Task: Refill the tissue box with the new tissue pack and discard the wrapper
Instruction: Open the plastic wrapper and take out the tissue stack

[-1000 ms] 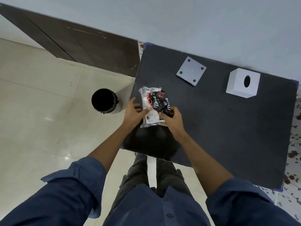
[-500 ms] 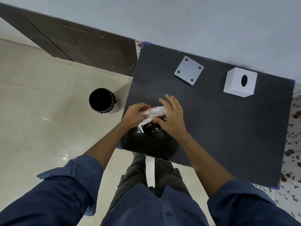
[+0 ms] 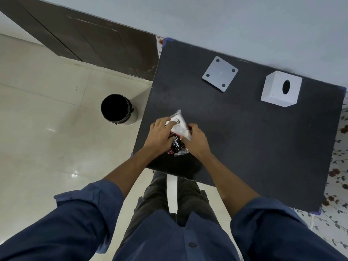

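A tissue pack [image 3: 178, 127] in a clear, black and red printed wrapper sits between both hands above the near left part of the black table [image 3: 244, 140]. My left hand [image 3: 160, 134] grips its left side and my right hand [image 3: 195, 140] grips its right side. The pack's white end points away from me, the black printed end toward me. The white cube tissue box [image 3: 281, 91], with an oval hole on top, stands at the far right of the table. Its flat white base plate [image 3: 220, 75] lies apart at the far middle.
A black-lined round bin [image 3: 117, 109] stands on the tiled floor just left of the table. A dark wooden door [image 3: 94, 40] is at the far left. A pale wall runs behind the table. Floral cloth shows at the table's right edge.
Both hands have turned the pack over between them; its white end now points away from me and the right hand has closed on it again.
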